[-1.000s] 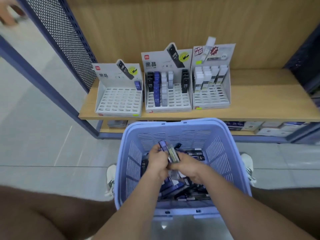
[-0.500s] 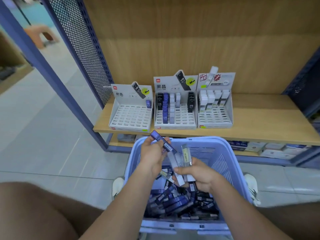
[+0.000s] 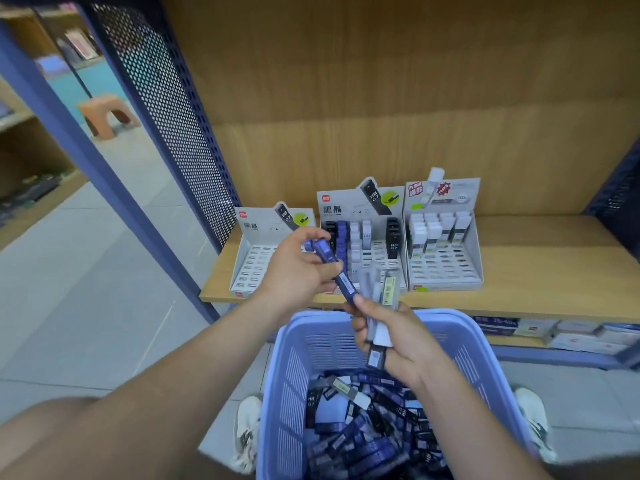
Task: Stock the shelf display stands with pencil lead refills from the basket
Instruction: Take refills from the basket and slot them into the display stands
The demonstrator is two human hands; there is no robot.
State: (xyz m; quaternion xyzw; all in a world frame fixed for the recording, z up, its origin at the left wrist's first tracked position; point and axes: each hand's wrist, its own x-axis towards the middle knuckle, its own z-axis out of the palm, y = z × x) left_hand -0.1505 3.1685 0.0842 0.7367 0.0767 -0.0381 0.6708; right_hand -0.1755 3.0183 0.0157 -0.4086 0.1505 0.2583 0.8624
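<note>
Wooden shelf (image 3: 540, 271) behind, left hand (image 3: 294, 268) pinches a blue refill case (image 3: 328, 253); right hand (image 3: 405, 344) grips several refills (image 3: 379, 292) above the basket (image 3: 301, 375).

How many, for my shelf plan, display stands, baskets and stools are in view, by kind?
Display stands: 3, left, middle, right
Basket: 1
Stool: 1
Total: 5

I've brought both hands up out of the basket (image 3: 460, 318): left hand (image 3: 294, 268) lifts a blue refill (image 3: 334, 268) over the shelf's (image 3: 526, 292) front edge, right hand (image 3: 401, 341) grips a bundle of refills (image 3: 382, 303) above the basket's far rim.
</note>
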